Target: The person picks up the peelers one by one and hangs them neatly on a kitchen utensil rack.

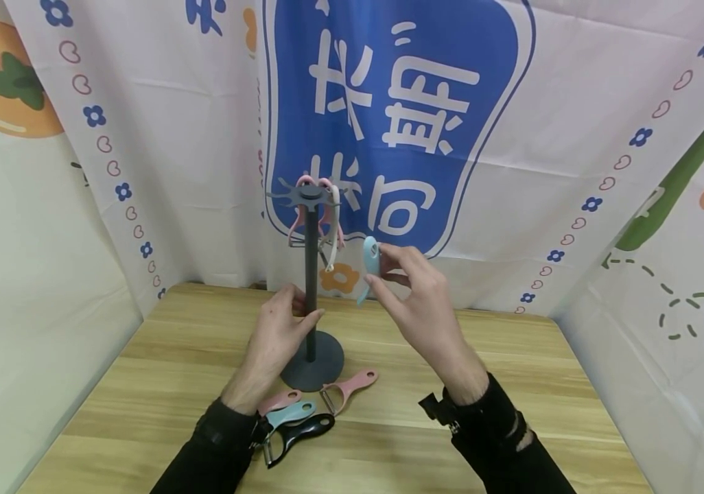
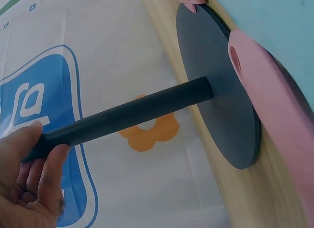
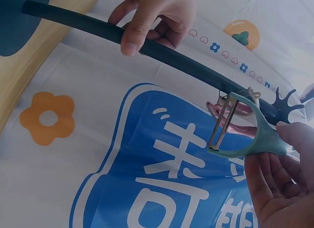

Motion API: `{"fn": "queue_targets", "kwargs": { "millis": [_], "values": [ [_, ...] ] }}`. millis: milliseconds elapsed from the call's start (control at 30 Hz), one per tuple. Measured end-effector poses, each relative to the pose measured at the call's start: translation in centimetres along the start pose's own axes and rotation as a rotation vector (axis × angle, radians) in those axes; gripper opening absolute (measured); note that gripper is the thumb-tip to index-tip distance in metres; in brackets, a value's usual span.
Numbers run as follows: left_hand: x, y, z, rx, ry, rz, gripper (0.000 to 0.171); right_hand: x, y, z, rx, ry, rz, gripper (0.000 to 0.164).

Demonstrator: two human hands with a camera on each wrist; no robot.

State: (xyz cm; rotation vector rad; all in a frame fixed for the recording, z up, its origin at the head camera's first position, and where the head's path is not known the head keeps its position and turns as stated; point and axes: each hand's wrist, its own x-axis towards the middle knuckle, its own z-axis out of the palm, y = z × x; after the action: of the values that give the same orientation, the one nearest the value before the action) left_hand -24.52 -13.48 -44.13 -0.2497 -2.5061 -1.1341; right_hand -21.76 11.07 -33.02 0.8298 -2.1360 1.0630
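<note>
A dark grey stand (image 1: 311, 288) rises from a round base, with a ring of hooks on top. My left hand (image 1: 276, 326) grips its pole between thumb and fingers, as the left wrist view (image 2: 34, 174) also shows. To the right of the pole, my right hand (image 1: 423, 298) pinches a light blue peeler (image 3: 262, 139) by its handle, blade end downward. This peeler is apart from the stand in the head view. From the hooks hang pink peelers (image 1: 295, 226) and a white peeler (image 1: 334, 233), partly overlapping.
Near the base on the wooden table (image 1: 482, 384) lie a pink peeler (image 1: 355, 383), a black peeler (image 1: 311, 429), another light blue peeler (image 1: 293, 413) and a second pink one, partly covered. A printed cloth (image 1: 204, 171) hangs behind the table.
</note>
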Motion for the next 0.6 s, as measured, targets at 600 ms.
{"fn": "queue_targets", "kwargs": {
  "millis": [600],
  "values": [
    [0.1,-0.1,0.0,0.003,-0.013,-0.005,0.031,2.7,-1.4,0.1,0.041,0.033,-0.013,0.047]
  ]
}}
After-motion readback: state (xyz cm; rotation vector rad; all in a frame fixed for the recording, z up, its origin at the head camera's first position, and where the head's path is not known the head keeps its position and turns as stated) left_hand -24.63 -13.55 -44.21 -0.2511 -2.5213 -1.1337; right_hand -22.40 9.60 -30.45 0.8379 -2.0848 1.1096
